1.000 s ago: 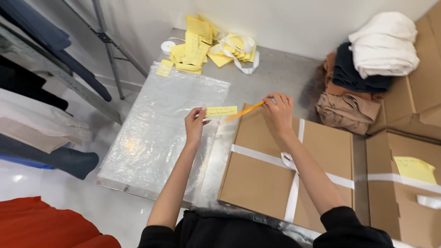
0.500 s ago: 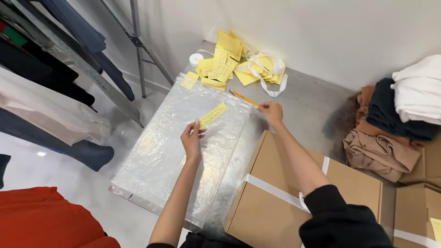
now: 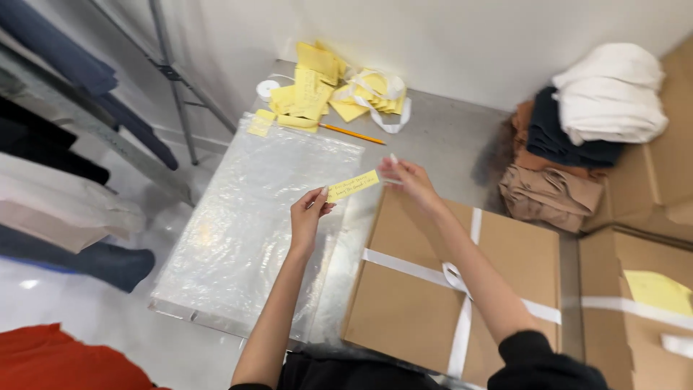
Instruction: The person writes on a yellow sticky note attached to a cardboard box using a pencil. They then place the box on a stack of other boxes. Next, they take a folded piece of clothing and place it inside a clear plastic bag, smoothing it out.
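Observation:
My left hand (image 3: 309, 215) pinches the left end of a narrow yellow paper strip (image 3: 354, 185) with handwriting on it. The fingertips of my right hand (image 3: 406, 178) meet the strip's right end, so it is held level between both hands. It hangs above the right edge of a stack of clear plastic bags (image 3: 245, 231) on the grey table. An orange pencil (image 3: 354, 134) lies on the table beyond the strip, apart from both hands. My right forearm crosses a brown cardboard box (image 3: 404, 303) tied with white ribbon (image 3: 462, 318).
A pile of yellow slips (image 3: 310, 97), white ribbon scraps and a tape roll (image 3: 268, 89) lie at the back. Folded clothes (image 3: 577, 137) are stacked at the right. A second box (image 3: 635, 325) carries a yellow note. Hanging garments (image 3: 65, 166) and a metal rack (image 3: 173, 79) stand at the left.
My right hand laid the orange pencil down on the table near the yellow slips and came back to the strip's right end. The view shifted as my head moved.

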